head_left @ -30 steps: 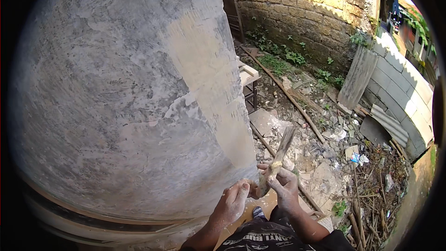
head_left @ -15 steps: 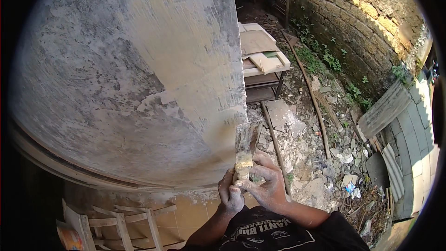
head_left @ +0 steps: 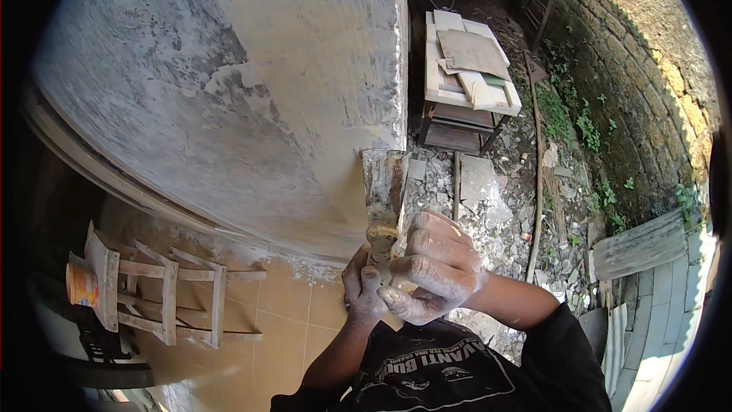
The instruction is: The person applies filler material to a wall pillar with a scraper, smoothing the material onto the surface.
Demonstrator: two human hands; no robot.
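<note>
A wide putty knife [head_left: 383, 191] points up, its metal blade smeared grey and brown. My left hand [head_left: 364, 288] is closed round its lower part, with yellowish paste where blade meets handle. Close beside it, on the right, my right hand [head_left: 436, 268] is curled, whitened with dusty residue. Its fingers hide whatever they may hold; a pale bit shows below them. Behind the blade stands a wall [head_left: 305, 69] of patchy grey plaster with a smoother cream band near its right edge.
A wooden ladder-like stand [head_left: 168, 294] with an orange-labelled bucket [head_left: 81, 285] is at lower left on tan tiles [head_left: 282, 313]. A table [head_left: 465, 103] bearing white boards stands right of the wall. Rubble [head_left: 496, 214], a long pole [head_left: 537, 175] and a mossy brick wall [head_left: 633, 69] lie beyond.
The view has shifted, bringing more of the stand and table into sight. My right hand has gone from fingers at the putty knife's neck to a curled shape beside it.
</note>
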